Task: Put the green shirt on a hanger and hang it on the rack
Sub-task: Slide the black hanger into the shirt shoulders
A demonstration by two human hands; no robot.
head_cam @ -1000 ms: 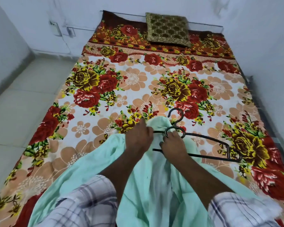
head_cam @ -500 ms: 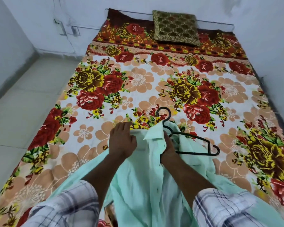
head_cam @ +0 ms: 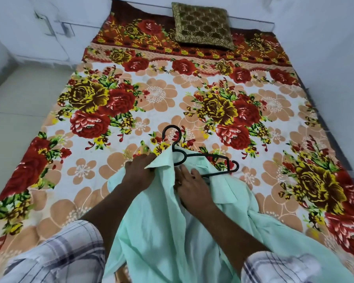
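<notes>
Left side first: my left hand (head_cam: pixel 139 172) is clenched on the collar edge of the pale mint-green cotton shirt (head_cam: pixel 161 231), which lies crumpled at the near edge of the floral-sheeted bed (head_cam: pixel 161 94) and trails off toward me. Just right of it, the thin black plastic hanger (head_cam: pixel 213 156) lies across the bed with its hook aimed at the far edge, its left arm tucked under the collar and its right arm still bare. My right hand (head_cam: pixel 192 188), the nearer one, rests on the cloth beside the lower bar; I can't tell if it's pinching anything.
</notes>
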